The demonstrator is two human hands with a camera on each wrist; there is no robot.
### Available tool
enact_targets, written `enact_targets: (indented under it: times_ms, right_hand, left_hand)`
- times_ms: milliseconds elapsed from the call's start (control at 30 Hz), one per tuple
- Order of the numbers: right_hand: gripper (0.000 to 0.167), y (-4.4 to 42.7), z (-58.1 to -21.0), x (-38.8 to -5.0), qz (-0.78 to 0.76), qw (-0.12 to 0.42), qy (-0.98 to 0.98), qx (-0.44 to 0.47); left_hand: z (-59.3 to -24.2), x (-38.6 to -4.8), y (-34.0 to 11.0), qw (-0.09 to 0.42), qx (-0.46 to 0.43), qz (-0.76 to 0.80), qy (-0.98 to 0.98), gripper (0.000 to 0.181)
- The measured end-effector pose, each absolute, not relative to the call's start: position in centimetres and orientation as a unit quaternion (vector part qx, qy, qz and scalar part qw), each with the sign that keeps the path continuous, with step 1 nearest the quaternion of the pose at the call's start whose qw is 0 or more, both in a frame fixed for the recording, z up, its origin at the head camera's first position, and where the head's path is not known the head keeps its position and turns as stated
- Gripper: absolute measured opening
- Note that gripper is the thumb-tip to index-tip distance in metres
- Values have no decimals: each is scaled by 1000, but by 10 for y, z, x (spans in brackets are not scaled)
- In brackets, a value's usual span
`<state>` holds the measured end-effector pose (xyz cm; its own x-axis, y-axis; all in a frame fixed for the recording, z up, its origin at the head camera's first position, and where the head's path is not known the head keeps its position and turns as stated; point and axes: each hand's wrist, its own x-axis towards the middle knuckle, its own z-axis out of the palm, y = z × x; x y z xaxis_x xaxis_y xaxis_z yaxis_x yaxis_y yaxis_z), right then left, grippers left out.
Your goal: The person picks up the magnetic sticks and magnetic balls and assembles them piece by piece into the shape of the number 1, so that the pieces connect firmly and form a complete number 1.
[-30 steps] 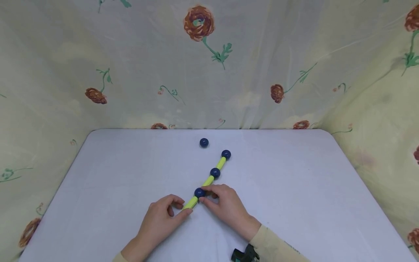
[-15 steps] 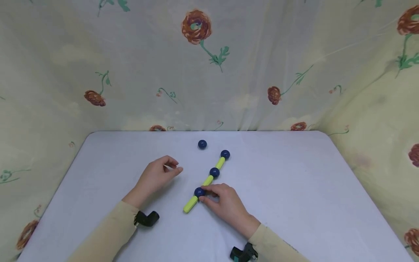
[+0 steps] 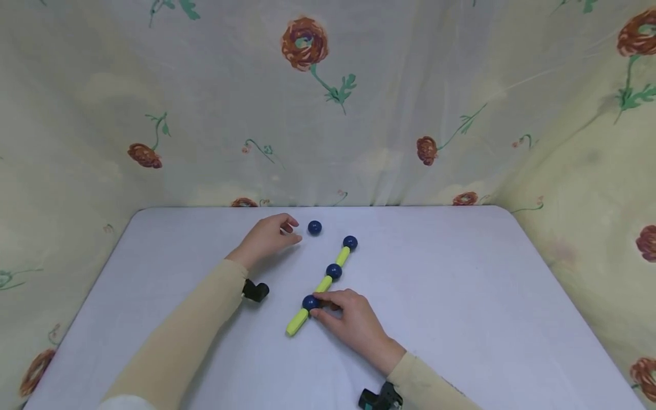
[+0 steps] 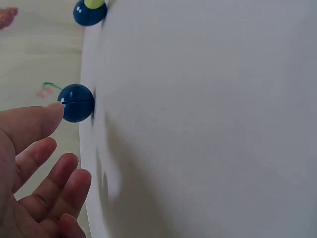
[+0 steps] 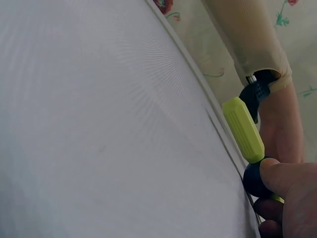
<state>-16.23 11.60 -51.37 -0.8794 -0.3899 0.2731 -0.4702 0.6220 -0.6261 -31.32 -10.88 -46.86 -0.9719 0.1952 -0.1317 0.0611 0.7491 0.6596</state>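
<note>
A chain of dark blue balls and yellow-green rods lies slanting across the table. My right hand pinches its nearest blue ball between thumb and fingers. From that ball the end rod points toward me, its near tip bare; the right wrist view shows the same ribbed rod. Further up the chain sit a middle ball and a far ball. A loose blue ball rests near the back edge. Just left of it my left hand holds nothing, fingers loosely bent and apart from the ball.
The white table has its back edge close behind the loose ball. A floral curtain hangs behind and at both sides. Black wrist cameras sit on both forearms, low over the tabletop.
My left hand has let go of the end rod and moved up and away to the loose ball. The right hand keeps its pinch on the near ball; the chain has stayed put.
</note>
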Motion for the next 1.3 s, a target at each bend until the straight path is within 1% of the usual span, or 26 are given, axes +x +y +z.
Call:
enact_targets:
  times_ms: [233, 367, 467, 567, 700, 833, 967, 1133, 1300]
  right_hand:
    - [33, 116, -515, -162, 368, 59, -896, 241]
    - [33, 117, -515, -162, 370, 55, -896, 239]
    - [33, 118, -514, -161, 373, 50, -895, 238]
    - [34, 117, -514, -161, 375, 48, -894, 240]
    - [34, 117, -516, -163, 375, 50, -894, 242]
    - [34, 117, -516, -163, 373, 54, -894, 242]
    - [33, 117, -514, -163, 372, 57, -895, 241]
    - [32, 117, -514, -165, 373, 61, -894, 240]
    - [33, 116, -517, -163, 379, 58, -893, 237]
  left_hand:
    - [-473, -333, -92, 118, 104, 324, 933, 49]
    - [-477, -340, -84, 122, 134, 297, 938, 56]
    - [-481, -343, -80, 113, 153, 271, 944, 55]
    - [-482, -342, -77, 102, 152, 264, 947, 48]
    - [-480, -336, -80, 90, 133, 288, 944, 42]
    - [-475, -325, -89, 76, 111, 328, 935, 41]
    - [-469, -313, -106, 60, 112, 363, 923, 40]
    - [-468, -298, -128, 63, 98, 395, 911, 41]
    - [-473, -276, -142, 75, 73, 422, 900, 49]
